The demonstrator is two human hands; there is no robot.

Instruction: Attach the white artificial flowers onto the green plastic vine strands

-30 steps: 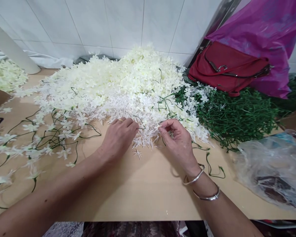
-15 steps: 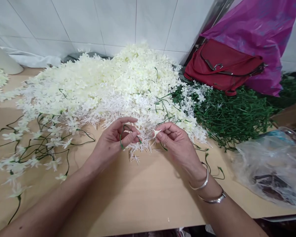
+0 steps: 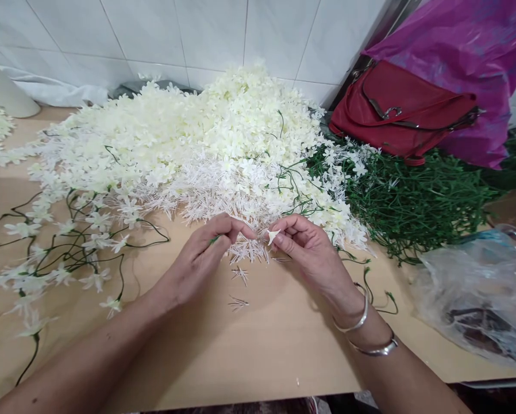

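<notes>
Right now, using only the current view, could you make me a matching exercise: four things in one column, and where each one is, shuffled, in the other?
Things
1. Red handbag
2. Silver bracelets
3. Clear plastic bag
4. Single small white flower

Places
A. Pinched in the right hand
B. Lying at the right side of the table, nearer the camera than the green stems
C. At the back, in front of the purple plastic
D. Around the right forearm

Pairs: 1-C, 2-D, 3-B, 4-A
</notes>
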